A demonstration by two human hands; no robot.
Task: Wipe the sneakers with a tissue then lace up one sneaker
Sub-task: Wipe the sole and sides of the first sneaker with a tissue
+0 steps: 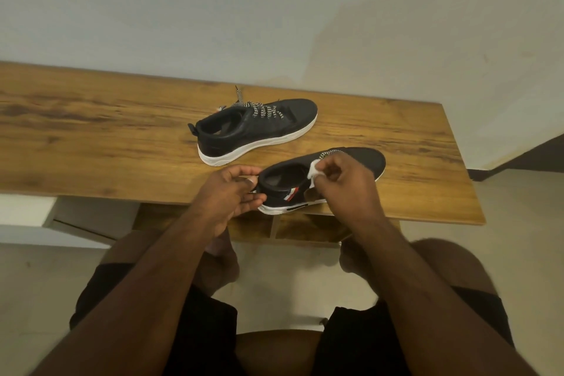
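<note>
Near tabletop (91, 137) front edge: left hand (232, 192) gripping sneaker (360, 159) heel; right hand (345, 177) pinching tissue (313, 171).

No legible txt or brand on either sneaker (351, 159), just red/white/blue stripes on near heel.

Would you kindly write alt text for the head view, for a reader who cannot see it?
A person's right hand presses a white tissue against the near black sneaker while the left hand steadies its heel. A second sneaker lies farther back on the wooden table.
</note>
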